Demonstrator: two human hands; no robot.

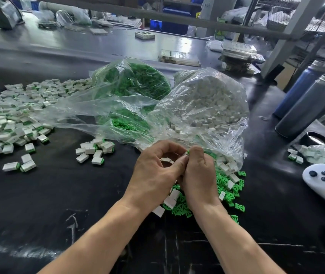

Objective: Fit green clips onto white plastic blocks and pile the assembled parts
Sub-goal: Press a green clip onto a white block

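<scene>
- The white block (pixel 166 160) sits between the two hands, pinched in the curled fingers (pixel 174 150) of the left hand (pixel 153 175), with its long axis running roughly left to right, toward the other hand.
- The right hand (pixel 197 173) meets it from the right; a green clip (pixel 188 152) shows only as a sliver at the thumb tip, pressed against the block's right end (how far it is seated, I cannot tell).
- Both hands are closed narrow around these small parts, fingertips touching each other above the table (pixel 78 194).
- The coming move probably turns on pushing the clip along the block's long axis, right hand toward left.
- Loose green clips and white blocks (pixel 228 186) lie directly under and just right of the hands, spilled from the clear bag of white blocks (pixel 203 99); the bag of green clips (pixel 138 82) is behind.
- The pile of assembled parts (pixel 9 119) lies well to the left, nearer the left hand, so that hand seems the likelier one to drop the finished piece there.
</scene>
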